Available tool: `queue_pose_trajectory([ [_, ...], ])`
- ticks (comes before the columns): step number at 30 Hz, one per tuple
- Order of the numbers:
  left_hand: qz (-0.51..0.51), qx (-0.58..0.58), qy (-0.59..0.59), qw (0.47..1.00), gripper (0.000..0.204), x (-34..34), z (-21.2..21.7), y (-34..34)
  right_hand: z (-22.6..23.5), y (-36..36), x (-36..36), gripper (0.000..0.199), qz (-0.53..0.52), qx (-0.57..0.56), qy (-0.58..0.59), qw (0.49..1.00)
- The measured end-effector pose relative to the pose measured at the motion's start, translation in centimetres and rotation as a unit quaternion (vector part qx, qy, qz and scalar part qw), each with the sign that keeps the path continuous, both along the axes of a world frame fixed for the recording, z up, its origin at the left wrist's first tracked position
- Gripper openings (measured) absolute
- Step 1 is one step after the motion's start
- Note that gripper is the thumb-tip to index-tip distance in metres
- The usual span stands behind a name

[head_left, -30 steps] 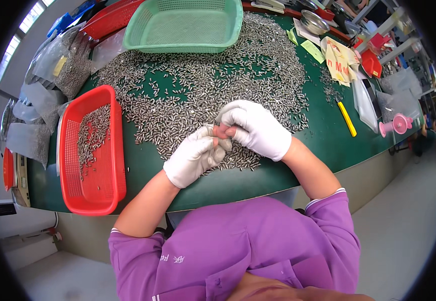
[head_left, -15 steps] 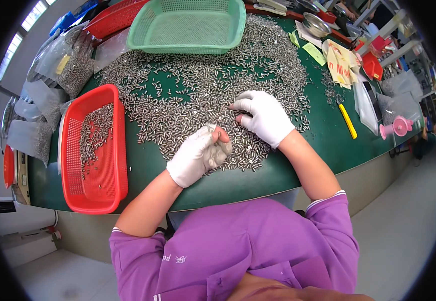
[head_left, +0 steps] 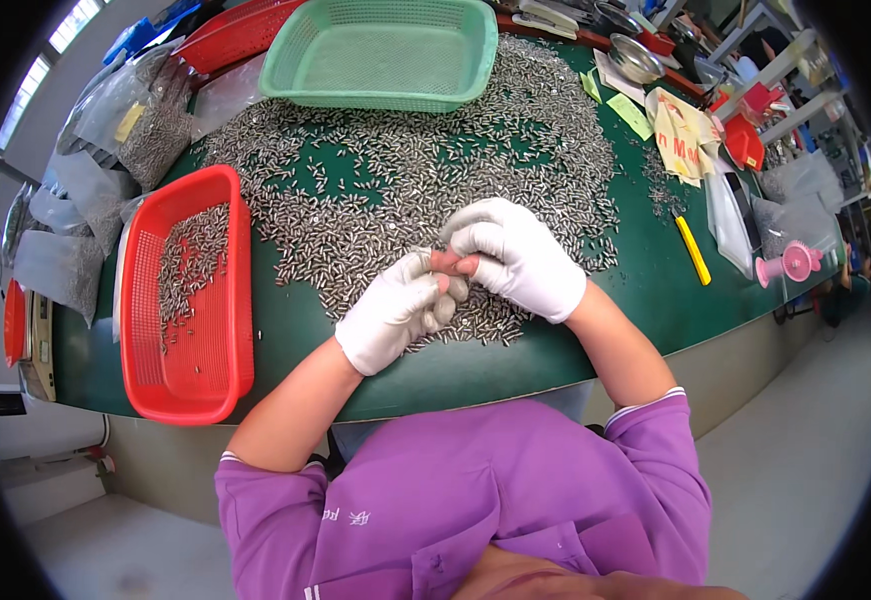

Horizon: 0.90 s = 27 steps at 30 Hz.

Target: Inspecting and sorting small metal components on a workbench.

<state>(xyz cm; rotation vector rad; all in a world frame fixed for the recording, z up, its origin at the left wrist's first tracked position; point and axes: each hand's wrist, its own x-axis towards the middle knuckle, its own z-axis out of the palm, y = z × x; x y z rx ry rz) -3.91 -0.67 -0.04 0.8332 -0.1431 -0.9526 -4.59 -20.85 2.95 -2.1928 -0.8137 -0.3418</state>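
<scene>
A broad spread of small cylindrical metal parts (head_left: 355,225) lies over the green table. Above its near part my two gloved hands meet, fingertips touching. My left hand (head_left: 400,308) has its fingers curled, thumb and forefinger pressed together with bare tips showing. My right hand (head_left: 510,255) pinches against the left fingertips from the right. Whatever sits between the fingers is too small or hidden to make out. To the left stands a red perforated basket (head_left: 190,375) with a heap of the same metal parts toward its far end.
A green basket (head_left: 380,100) stands at the back, on the parts. Clear bags of parts (head_left: 65,265) crowd the left side. Toward the right are a yellow-handled tool (head_left: 693,250), a printed yellowish bag (head_left: 680,140), a pink fan (head_left: 790,264) and a metal bowl (head_left: 635,60).
My right hand has moved left from the spread of parts to meet my left hand's fingertips. My left hand has stayed nearly in place.
</scene>
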Motion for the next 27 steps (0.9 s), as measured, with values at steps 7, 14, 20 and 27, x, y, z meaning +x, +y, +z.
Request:
queue_pose_trajectory([
  [7, -0.006, 0.039, -0.012, 0.999, 0.021, 0.0, -0.4, 0.2, -0.7, -0.2, 0.2, 0.018, -0.076, -0.048, -0.040, 0.995],
  [14, 0.009, 0.012, 0.040, 0.999, 0.021, 0.1, -0.5, 0.1, -1.6, -0.9, 0.9, 0.016, -0.138, -0.178, 0.002, 0.974],
  [20, 0.008, 0.005, 0.054, 0.998, 0.023, 0.3, -0.6, 0.1, -1.7, -0.9, 0.9, 0.009, -0.162, -0.207, 0.003, 0.965],
  [27, 0.021, -0.008, 0.034, 0.999, 0.025, 0.3, -0.4, 0.3, -0.7, -2.4, 0.8, 0.018, -0.191, -0.190, 0.012, 0.963],
])
